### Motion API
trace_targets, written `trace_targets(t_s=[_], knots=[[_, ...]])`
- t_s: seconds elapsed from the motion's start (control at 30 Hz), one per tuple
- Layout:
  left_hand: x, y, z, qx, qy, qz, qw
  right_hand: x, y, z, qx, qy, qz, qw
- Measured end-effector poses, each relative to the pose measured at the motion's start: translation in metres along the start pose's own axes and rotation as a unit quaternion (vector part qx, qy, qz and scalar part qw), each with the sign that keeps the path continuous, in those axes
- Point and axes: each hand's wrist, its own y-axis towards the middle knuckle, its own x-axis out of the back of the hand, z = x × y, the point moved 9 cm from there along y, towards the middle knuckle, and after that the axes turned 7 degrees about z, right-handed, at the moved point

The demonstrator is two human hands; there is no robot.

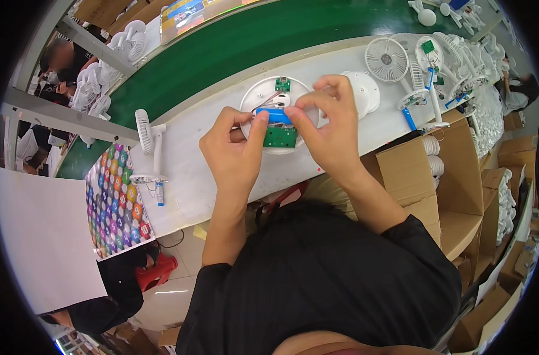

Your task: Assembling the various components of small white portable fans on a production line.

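A blue cylindrical battery (275, 116) lies crosswise over a round white fan base (257, 94) on the table in front of me. My left hand (236, 145) is closed at the battery's left end, its thumb pressed along the front. At the other end, my right hand (331, 127) pinches the battery between thumb and forefinger. Inside the base, a larger green circuit board (281, 138) shows below the battery and a smaller green board (282, 84) sits near the far rim. Thin wires run close to the battery; where they end is hidden.
Round white covers (364, 94) lie right of the base. A small white fan (144, 131) stands at the left. Several fans with loose batteries (409, 119) crowd the right. Cardboard boxes (408, 177) border my right arm. A green conveyor belt (222, 50) runs behind; co-workers sit nearby.
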Motion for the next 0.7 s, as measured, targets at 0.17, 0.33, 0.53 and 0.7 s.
trace_targets(t_s=[0.17, 0.33, 0.53, 0.7], knots=[[-0.002, 0.005, -0.003, -0.015, -0.007, -0.036, 0.999, -0.021, 0.004, -0.031, -0.063, 0.188, 0.053, 0.979], [0.0, 0.001, -0.003, -0.021, -0.004, -0.056, 0.998, -0.024, -0.002, -0.037, -0.083, 0.385, 0.116, 0.912], [0.002, 0.003, 0.001, -0.016, -0.002, -0.021, 1.0, -0.017, -0.002, -0.031, -0.083, 0.261, 0.166, 0.947], [0.002, 0.005, -0.002, -0.013, 0.057, 0.043, 0.997, -0.007, 0.006, -0.038, -0.07, 0.238, 0.133, 0.96]])
